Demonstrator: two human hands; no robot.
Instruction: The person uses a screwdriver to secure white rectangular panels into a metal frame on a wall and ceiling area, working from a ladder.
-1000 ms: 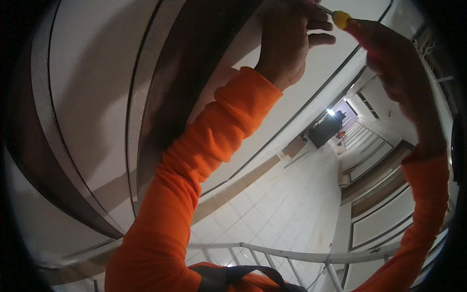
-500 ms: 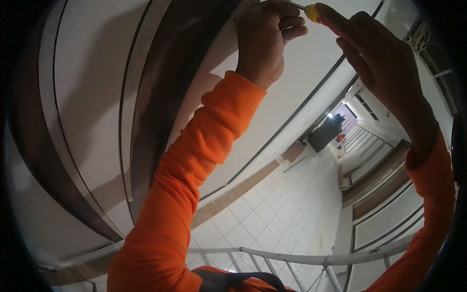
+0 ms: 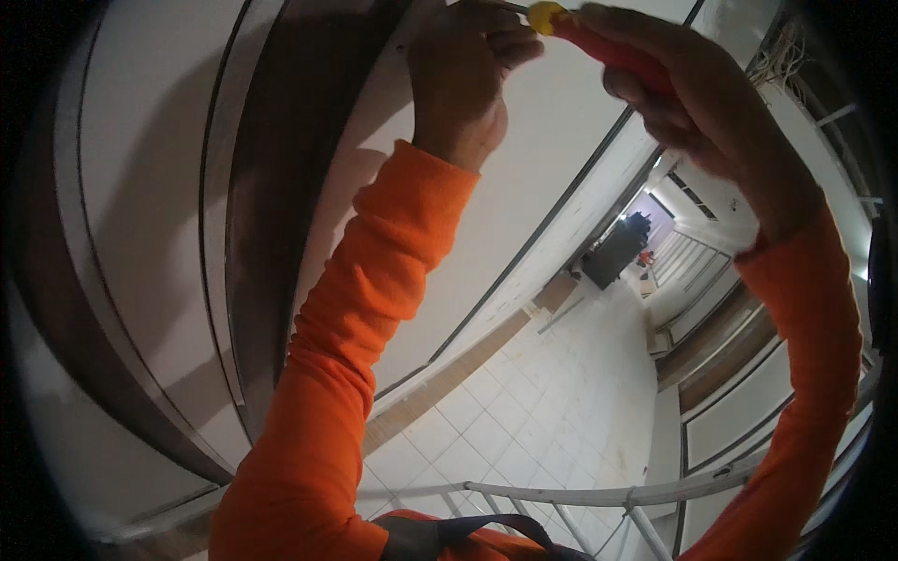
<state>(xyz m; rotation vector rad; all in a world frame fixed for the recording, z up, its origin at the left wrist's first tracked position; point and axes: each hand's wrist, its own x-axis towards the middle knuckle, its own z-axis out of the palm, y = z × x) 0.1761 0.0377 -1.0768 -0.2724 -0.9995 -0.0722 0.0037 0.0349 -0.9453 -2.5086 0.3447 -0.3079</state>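
High in front of me, a screwdriver [image 3: 613, 54] with a red and yellow handle points leftward. My right hand [image 3: 697, 89] is closed round its handle. At the shaft end, my left hand [image 3: 456, 89] is held up against the white wall panel [image 3: 538, 131], its fingers curled together. Whatever those fingers pinch, perhaps the shaft or a small fastener, is hidden by the hand and the top edge of the picture. Both forearms are raised, in orange sleeves.
Dark brown strips [image 3: 281, 159] and pale panels line the wall at left. A metal ladder [image 3: 585, 496] stands close below me. Far down, the tiled floor [image 3: 514, 421] runs along a corridor to a dark boxy object [image 3: 613, 257]. Loose wires [image 3: 778, 61] hang at upper right.
My right hand's fingers, straighter before, are now curled round the screwdriver handle, and more of the red handle shows. Both hands appear farther left in the picture, as the whole view has shifted slightly.
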